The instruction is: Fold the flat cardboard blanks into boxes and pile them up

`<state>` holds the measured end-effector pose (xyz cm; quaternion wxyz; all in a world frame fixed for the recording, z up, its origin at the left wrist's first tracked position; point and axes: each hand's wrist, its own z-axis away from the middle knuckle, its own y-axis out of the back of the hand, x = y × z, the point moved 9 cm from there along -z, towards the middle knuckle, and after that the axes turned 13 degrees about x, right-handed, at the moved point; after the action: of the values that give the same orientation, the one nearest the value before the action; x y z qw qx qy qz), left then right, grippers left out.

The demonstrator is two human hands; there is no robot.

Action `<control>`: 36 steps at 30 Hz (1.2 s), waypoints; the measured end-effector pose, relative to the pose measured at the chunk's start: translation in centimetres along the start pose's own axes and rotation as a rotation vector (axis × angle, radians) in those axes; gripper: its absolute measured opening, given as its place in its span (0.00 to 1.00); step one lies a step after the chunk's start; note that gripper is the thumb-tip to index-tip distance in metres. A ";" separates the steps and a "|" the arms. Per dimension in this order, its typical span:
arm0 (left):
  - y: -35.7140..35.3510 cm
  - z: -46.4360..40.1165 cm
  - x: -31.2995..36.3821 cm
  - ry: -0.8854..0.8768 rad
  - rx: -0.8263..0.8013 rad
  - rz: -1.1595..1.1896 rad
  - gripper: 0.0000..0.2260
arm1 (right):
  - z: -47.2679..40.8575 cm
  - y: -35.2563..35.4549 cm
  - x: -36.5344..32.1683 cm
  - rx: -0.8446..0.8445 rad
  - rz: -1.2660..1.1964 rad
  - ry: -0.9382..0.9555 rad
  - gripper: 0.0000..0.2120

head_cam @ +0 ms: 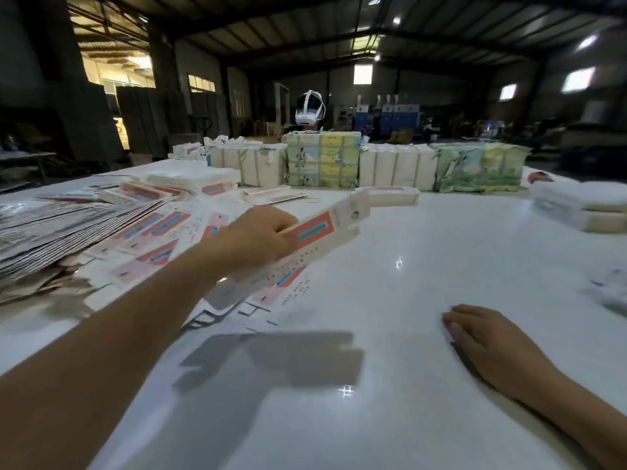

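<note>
The left hand gripped a folded box, held above the white bench. The right hand lay flat on it, fingers relaxed. Flat blanks, somewhat blurred, were heaped at left; folded boxes lay behind.

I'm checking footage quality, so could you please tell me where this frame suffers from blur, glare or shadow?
Head view: the left hand and the cardboard blank it grips are motion-blurred; lamp glare spots the white table near its front edge; the blank's shadow falls dark on the table; the right hand is fairly sharp; the hall behind is dim, and wide-angle distortion bends the edges.
</note>
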<state>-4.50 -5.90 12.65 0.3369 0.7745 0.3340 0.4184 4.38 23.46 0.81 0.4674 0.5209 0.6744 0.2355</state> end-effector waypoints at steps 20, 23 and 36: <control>-13.1 5.7 12.5 -0.295 0.279 -0.268 0.45 | 0.8 7.5 0.6 0.530 -0.426 -0.097 0.12; -12.3 5.7 12.9 -0.275 0.336 -0.357 0.43 | 1.9 8.3 -2.9 0.661 0.018 0.241 0.14; -11.8 7.3 14.7 -0.362 0.349 -0.561 0.39 | 1.4 6.0 -1.5 0.409 -0.465 -0.180 0.13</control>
<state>5.37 10.61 6.34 0.3551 0.7600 0.5345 0.1029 8.56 23.95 5.52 0.4519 0.4546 0.7648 -0.0652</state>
